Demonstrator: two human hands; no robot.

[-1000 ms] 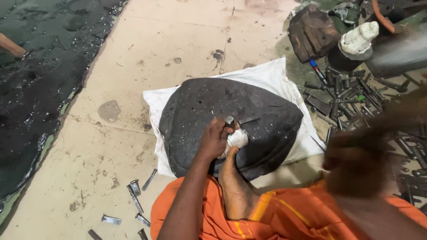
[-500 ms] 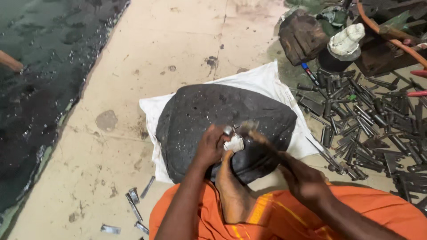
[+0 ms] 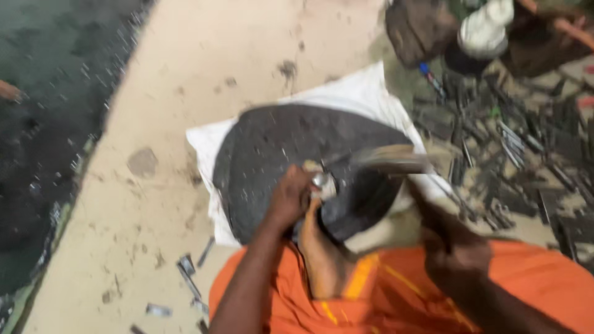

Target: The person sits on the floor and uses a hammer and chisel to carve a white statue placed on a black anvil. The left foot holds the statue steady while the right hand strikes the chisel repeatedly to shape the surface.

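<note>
The left hand (image 3: 291, 198) is closed around a small shiny metal piece (image 3: 322, 183), pinning it down on the near part of a big dark rounded stone (image 3: 272, 148) that lies on a white sack (image 3: 362, 93) on the floor. A bare foot (image 3: 322, 253) presses against the stone's near edge just beside that hand. The right hand (image 3: 455, 250) is clenched on the handle of a hammer (image 3: 390, 158), whose blurred head sits just right of the metal piece and a little beyond it. The handle's long axis runs from the right hand up and leftward toward the piece, so the piece lies forward and to the left of the right hand, while the left hand is already on it and clearly the nearer of the two. The two hands are well apart, one on each side of the foot. The piece is too small and blurred to tell which way its own length runs. I count one stone, one sack, one hammer and one piece being held. Near the left forearm, several short metal strips (image 3: 185, 269) lie on the bare floor, about five that I can make out. Beyond and to the right of the right hand spreads a heap of dark metal scraps (image 3: 526, 148), too many and too blurred to count.
</note>
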